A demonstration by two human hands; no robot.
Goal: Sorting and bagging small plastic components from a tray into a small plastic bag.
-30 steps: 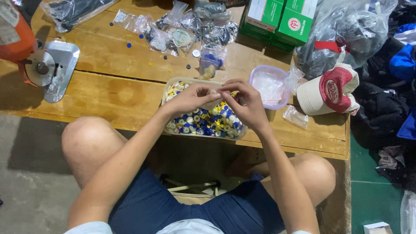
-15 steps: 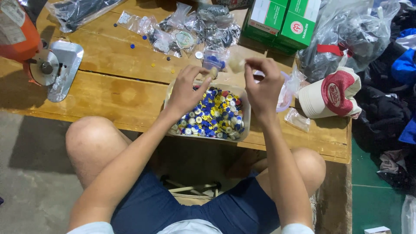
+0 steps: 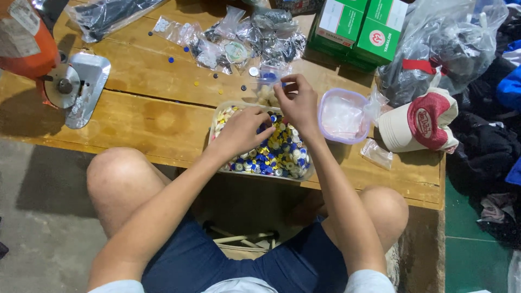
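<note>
**Both hands at the tray of coloured buttons**

A clear tray [image 3: 217, 116] of blue, yellow and white buttons [image 3: 279, 154] sits at the near edge of the wooden table [image 3: 141, 116]. The left hand [image 3: 242, 130] reaches into the tray from its near left side, fingers curled down among the buttons; whether it grips any is hidden by the hand itself. The right hand [image 3: 298, 103] hovers over the tray's far right corner, fingertips pinched together on something small, perhaps a button. Just right of the tray stands a lilac-rimmed tub [image 3: 343, 115]; further right lies a red-and-cream cap [image 3: 420, 122]. Beyond the tray are small plastic bags [image 3: 239, 40]; far left, an orange cutting machine [image 3: 51, 65].
</note>
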